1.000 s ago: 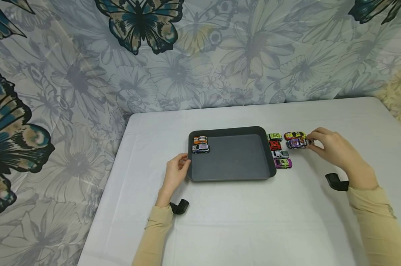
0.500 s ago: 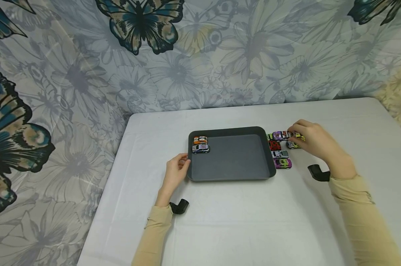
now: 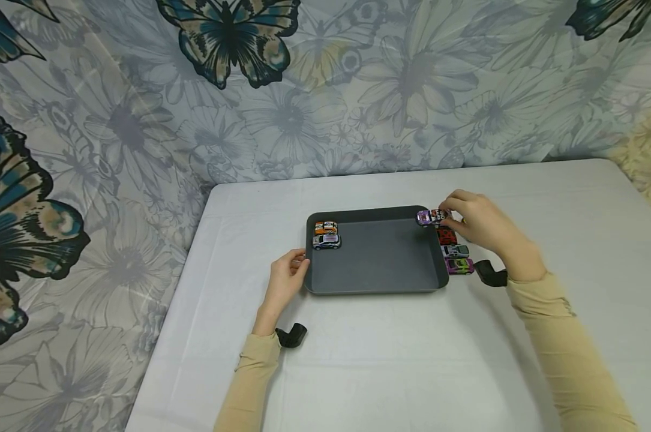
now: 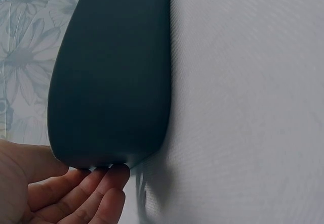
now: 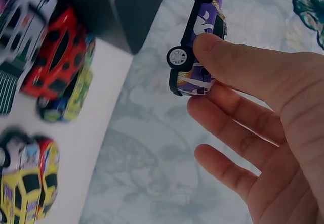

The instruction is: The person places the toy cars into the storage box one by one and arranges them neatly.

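My right hand (image 3: pixel 479 222) pinches a purple toy car (image 3: pixel 430 217) between thumb and fingers, over the tray's far right corner. In the right wrist view the toy car (image 5: pixel 200 47) is raised, its wheels facing left. My left hand (image 3: pixel 286 279) holds the left end of the dark grey tray (image 3: pixel 379 292); in the left wrist view its fingertips (image 4: pixel 119 176) meet the edge of the tray (image 4: pixel 111 82). Inside, by the tray's left wall, stand an orange toy car (image 3: pixel 326 228) and a silver one (image 3: pixel 326 241).
Right of the tray line up a red toy car (image 3: pixel 447 236), a silver-white one (image 3: pixel 455 251) and a purple-green one (image 3: pixel 459 266). A yellow car (image 5: pixel 23 188) shows in the right wrist view; my hand hides it from the head. White cloth (image 3: pixel 379 360) covers the table.
My right hand has carried the purple toy car leftward, from beside the yellow car to over the tray's right rim. The left hand and tray stay in place.
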Motion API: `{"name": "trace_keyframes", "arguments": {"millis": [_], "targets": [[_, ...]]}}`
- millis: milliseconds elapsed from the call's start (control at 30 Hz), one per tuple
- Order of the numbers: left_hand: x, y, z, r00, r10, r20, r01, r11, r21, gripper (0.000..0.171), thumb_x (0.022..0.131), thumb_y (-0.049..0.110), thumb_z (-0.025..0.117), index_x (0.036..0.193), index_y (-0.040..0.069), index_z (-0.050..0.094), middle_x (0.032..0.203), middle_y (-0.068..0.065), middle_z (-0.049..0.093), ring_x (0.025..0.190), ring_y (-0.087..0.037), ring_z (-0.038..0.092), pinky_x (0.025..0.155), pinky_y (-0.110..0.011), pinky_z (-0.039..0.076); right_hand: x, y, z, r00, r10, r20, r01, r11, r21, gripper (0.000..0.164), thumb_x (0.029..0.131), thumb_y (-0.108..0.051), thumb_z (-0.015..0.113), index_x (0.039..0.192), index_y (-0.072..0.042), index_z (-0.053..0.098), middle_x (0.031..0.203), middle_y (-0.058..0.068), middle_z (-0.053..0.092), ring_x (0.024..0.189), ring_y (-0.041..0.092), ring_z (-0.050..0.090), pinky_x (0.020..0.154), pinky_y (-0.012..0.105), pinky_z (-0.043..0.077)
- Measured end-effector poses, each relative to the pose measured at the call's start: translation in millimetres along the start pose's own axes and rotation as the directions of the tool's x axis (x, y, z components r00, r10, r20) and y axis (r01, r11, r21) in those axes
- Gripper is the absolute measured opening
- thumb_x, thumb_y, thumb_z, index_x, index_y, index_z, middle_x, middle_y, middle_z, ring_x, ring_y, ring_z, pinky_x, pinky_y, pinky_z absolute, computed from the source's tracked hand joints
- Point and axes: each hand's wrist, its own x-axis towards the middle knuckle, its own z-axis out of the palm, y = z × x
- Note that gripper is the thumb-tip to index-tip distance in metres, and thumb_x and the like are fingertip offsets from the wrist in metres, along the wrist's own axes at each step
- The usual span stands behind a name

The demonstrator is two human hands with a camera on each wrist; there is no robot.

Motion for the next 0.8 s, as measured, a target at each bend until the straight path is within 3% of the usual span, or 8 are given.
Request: {"name": "trace_keyframes", "arguments": {"millis": [800], "targets": [[0.8,0.6,-0.6,1.0,0.006,-0.009,-0.006,1.0,0.004,0.024,0.09,0.004,0.059,0.111,-0.007,0.061,0.092,-0.016,0.064,0.077,-0.022,0.064,0.067,-0.029,0.055,43,-34,59,0.979,-0.047,0.197,0.031,0.996,0.084,0.02,0.074,0.0,0.075,0.093,0.002,0.066,0.088,0.012,0.06,0.074,0.024,0.061,0.066,0.037,0.052]]}}
